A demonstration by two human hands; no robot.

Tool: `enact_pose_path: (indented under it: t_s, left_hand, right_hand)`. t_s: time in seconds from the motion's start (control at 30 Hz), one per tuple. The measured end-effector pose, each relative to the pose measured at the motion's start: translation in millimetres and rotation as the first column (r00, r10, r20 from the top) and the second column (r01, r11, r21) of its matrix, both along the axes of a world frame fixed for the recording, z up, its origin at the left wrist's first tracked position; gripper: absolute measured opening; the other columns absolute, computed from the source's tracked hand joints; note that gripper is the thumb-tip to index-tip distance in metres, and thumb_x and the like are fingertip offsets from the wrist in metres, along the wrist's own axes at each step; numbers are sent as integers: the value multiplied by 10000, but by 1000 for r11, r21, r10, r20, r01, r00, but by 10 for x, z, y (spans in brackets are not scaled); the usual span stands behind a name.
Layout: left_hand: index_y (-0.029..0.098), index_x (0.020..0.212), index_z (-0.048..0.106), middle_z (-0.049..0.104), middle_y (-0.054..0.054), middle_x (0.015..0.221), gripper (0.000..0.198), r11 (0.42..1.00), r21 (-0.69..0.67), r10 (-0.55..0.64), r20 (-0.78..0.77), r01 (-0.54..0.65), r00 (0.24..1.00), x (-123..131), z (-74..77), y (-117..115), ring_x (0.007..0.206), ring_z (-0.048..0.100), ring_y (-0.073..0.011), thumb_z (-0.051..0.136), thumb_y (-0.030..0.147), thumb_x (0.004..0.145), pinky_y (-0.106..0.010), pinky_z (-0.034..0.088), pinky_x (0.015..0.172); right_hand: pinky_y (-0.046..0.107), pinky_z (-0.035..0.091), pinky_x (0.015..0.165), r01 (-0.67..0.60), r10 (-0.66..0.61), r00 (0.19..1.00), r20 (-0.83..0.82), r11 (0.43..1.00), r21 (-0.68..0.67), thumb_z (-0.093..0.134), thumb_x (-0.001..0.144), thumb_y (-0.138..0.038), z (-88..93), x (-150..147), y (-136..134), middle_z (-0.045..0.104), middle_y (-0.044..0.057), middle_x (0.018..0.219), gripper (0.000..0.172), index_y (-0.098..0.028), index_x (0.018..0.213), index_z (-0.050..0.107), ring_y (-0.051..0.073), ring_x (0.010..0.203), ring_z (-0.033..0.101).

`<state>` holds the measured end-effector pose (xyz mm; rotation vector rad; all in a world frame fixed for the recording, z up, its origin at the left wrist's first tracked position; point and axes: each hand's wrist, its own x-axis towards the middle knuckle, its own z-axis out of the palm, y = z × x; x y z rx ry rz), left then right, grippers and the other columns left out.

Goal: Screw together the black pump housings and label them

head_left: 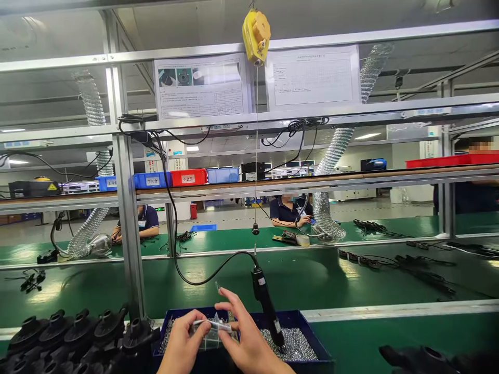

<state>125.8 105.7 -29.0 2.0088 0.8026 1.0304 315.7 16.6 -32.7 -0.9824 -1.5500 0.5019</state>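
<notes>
My left hand (183, 340) and my right hand (244, 337) meet over a dark blue bin (312, 337) full of small silver screws (298, 348). Both pinch a small clear plastic bag (212, 327) between thumb and fingers, one at each end. My right index finger points up and away. A black electric screwdriver (267, 306) hangs on a thin cable from a yellow balancer (256, 35) and rests tip-down in the bin, just right of my right hand.
Several black moulded housings (78, 335) are stacked at lower left, another (424, 358) at lower right. An aluminium frame post (128, 218) stands left of the bin. Black cable bundles (397, 262) lie on the green conveyor. Other people sit at the far bench.
</notes>
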Motion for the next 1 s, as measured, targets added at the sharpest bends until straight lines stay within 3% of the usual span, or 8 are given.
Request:
enact_pose_path:
  t_s: [0.13,0.3,0.37,0.53,0.77,0.9,1.0]
  left_hand:
    - [170,779,705,575,-9,666,682,1000,-11,-24,0,24,1000,-5,3,36,657,461,-176,629,843,857,-273,332,637]
    - [181,1027,766,741,-80,957,554,989,-63,-124,86,130,989,-54,-24,117,869,645,-250,773,697,827,-313,506,801]
    - [182,1039,784,757,-104,1021,519,986,-64,-152,70,157,986,-74,-78,153,949,674,-278,764,663,846,-347,534,884]
    - [214,1164,804,756,-122,1223,499,994,-83,-59,150,72,987,-60,-221,167,1173,666,-316,800,565,809,-386,508,1063]
    - [186,878,777,744,-78,856,522,995,-48,-94,-17,93,995,-27,25,23,852,649,-274,713,703,839,-345,508,822]
    - [187,902,774,738,-69,847,525,995,-18,-97,-13,97,995,-36,61,27,821,639,-259,669,701,893,-316,487,775]
    - [191,1017,792,768,-83,972,493,993,-44,-112,18,113,993,-38,24,65,891,666,-271,718,656,872,-322,509,823]
  right_hand:
    - [401,632,926,13,-14,1000,-25,1000,-27,626,862,-138,-16,1,22,378,125,1637,792,-335,1588,381,276,1347,584]
    - [371,628,834,34,-37,997,-71,999,-39,647,848,-140,-82,11,67,378,142,1647,813,-336,1589,375,278,1292,617]
    - [370,629,828,23,-26,997,-74,999,-34,663,837,-130,-104,7,77,392,145,1643,829,-338,1590,385,289,1292,620]
    - [364,630,853,19,-20,999,-47,1000,-22,668,821,-120,-131,5,82,411,139,1632,839,-340,1587,406,290,1305,616]
    - [344,632,814,23,-23,999,-44,1000,-7,679,848,-170,-152,-21,86,420,129,1628,802,-349,1585,419,280,1273,636]
    - [354,647,814,34,-35,997,-74,999,-11,694,841,-216,-164,-30,99,427,129,1620,792,-338,1579,436,286,1269,632]
    - [347,645,810,28,-30,995,-93,999,-19,694,838,-207,-163,-14,105,421,131,1620,795,-343,1576,431,284,1275,629]
